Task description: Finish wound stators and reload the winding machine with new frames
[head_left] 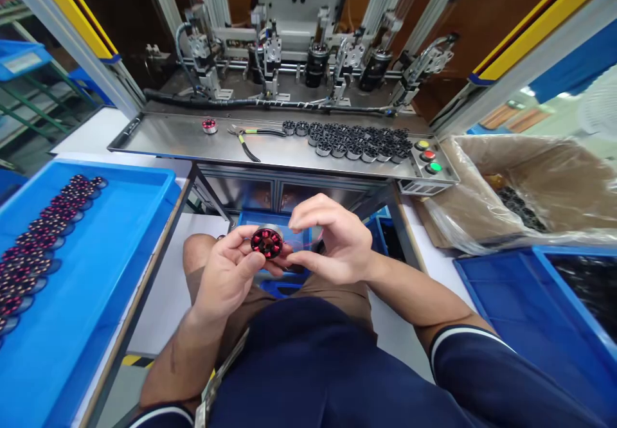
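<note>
My left hand [230, 267] grips a round wound motor stator [267, 243] between thumb and fingers, above my lap. Red windings and a dark centre show on the stator's face, which is turned up toward me. Just right of it, my right hand [332, 241] is curved like a C, thumb and fingers apart with a gap between them. A faint reddish streak shows in that gap; I cannot tell what it is. Ahead on the metal ledge lie a single red-wound stator [209, 126] and cutting pliers [245, 142] with black and yellow-green handles.
Many black-and-silver stators [354, 142] stand grouped on the metal ledge [173, 142], beside a button box [429, 156]. Behind rises a machine with several stations [317, 65]. A blue tray [110, 235] of wound stators is at left; a plastic-lined carton [554, 184] and blue bin [506, 293] are right.
</note>
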### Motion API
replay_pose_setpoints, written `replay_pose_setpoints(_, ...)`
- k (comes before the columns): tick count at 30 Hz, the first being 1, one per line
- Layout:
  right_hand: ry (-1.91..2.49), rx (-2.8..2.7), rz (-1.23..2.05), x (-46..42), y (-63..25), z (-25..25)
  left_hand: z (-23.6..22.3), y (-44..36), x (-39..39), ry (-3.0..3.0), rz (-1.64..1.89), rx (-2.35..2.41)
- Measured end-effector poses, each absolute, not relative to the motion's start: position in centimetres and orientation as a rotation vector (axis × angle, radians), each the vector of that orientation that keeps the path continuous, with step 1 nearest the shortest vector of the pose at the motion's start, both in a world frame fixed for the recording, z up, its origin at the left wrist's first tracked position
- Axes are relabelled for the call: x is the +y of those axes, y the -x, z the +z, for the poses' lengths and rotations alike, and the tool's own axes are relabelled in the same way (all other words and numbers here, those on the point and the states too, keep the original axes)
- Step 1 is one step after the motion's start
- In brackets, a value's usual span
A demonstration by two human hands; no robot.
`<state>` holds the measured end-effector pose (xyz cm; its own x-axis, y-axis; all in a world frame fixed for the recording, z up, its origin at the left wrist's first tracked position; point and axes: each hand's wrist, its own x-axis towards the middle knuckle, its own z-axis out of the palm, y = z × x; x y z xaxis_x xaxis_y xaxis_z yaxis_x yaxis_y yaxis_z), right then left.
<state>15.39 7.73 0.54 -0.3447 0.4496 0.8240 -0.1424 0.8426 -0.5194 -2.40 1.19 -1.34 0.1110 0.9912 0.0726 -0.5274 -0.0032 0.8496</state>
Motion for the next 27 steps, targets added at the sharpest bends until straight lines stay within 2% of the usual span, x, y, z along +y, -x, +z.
replay_pose_setpoints(18, 0.368, -1.718, 0.620, 6.2, -14.5, 0.8, -1.6, 2.0, 0.8, -0.967, 1.458, 0.767)
replay_pose_setpoints(22, 0.421, -1.666, 0.783, 6.1, -14.2, 0.7, -1.8, 1.9, 0.2, -1.049, 1.560, 0.863)
replay_pose_setpoints(27, 0.523, -1.485, 1.251, 5.9, -13.8, 0.6, -1.6, 1.9, 0.0, -1.115, 1.633, 0.953)
